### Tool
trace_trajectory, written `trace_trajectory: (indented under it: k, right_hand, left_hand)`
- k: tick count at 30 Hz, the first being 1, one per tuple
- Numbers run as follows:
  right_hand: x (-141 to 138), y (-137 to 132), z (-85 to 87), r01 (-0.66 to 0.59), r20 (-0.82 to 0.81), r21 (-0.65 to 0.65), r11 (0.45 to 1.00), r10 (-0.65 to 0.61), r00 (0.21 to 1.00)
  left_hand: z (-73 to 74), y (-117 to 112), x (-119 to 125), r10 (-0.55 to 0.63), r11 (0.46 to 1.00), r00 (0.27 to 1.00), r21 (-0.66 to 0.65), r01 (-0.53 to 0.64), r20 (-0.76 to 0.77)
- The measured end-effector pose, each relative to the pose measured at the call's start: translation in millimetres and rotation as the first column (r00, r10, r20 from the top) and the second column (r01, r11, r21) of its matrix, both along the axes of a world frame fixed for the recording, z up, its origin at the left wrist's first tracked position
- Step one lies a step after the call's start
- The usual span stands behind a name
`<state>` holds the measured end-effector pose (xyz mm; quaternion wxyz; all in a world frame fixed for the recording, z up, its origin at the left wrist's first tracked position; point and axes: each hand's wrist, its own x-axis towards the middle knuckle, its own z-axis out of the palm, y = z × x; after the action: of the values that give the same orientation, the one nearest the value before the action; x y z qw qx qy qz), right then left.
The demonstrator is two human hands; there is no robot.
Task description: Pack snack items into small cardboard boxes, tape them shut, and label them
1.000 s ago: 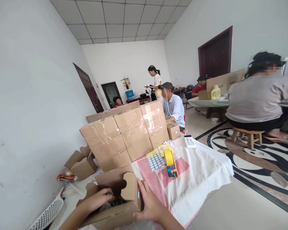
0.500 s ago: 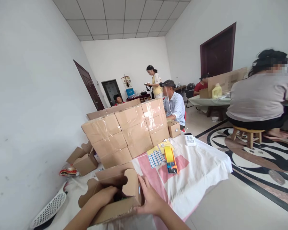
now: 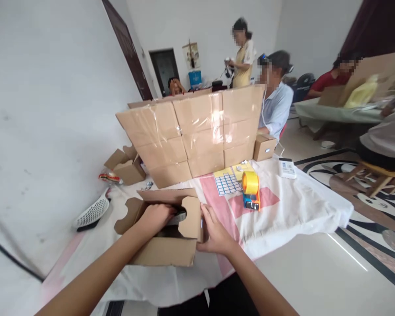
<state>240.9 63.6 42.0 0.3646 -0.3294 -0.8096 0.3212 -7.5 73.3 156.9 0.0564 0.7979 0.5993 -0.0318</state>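
Note:
An open cardboard box (image 3: pixel 163 252) with raised flaps stands in front of me on the cloth-covered table. My left hand (image 3: pixel 158 216) reaches down into it, and its fingertips are hidden inside. Beside those fingers a greyish item (image 3: pixel 177 218) shows in the box; its kind is unclear. My right hand (image 3: pixel 215 230) grips the right end of the box, with fingers along the side and the thumb low near the front corner. To the right of the box lie a sheet of blue-bordered labels (image 3: pixel 228 184) and a tape dispenser (image 3: pixel 251 191) with yellow tape.
A taped cardboard partition (image 3: pixel 197 136) stands behind the box. Further items are a small closed box (image 3: pixel 264 147), a white device (image 3: pixel 287 168), an open box (image 3: pixel 128 169) and a white perforated object (image 3: pixel 94 212). A person in a blue shirt (image 3: pixel 278 109) sits beyond; others are farther off.
The view has tilted down and shifted, so the table appears higher. My left hand stays inside the box and my right hand at its end. A greyish item now shows inside.

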Motion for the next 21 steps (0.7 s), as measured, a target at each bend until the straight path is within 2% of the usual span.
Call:
trace_trajectory:
  k: [8,15,17,21]
  right_hand:
    - [-1,1,-2.5,-0.021,0.006,0.021,1.0,0.021,1.0]
    - [-2,3,3.1,-0.008,0.004,-0.072,0.997,0.008,1.0]
    - [-2,3,2.2,0.0,0.004,-0.061,0.998,0.001,1.0]
    - [-1,4,-2.6,0.006,-0.016,-0.015,1.0,-0.006,1.0]
  left_hand:
    - [-8.4,-5,-3,-0.032,0.994,0.989,-0.104,0.017,-0.147]
    - [-4.4,7,-2,-0.049,0.97,0.982,-0.242,0.004,-0.18]
    - [-2.2,4,1,-0.026,0.963,0.982,-0.267,-0.025,-0.188]
    - [-5.1,-11,6,0.094,0.952,0.975,-0.27,-0.148,-0.202]
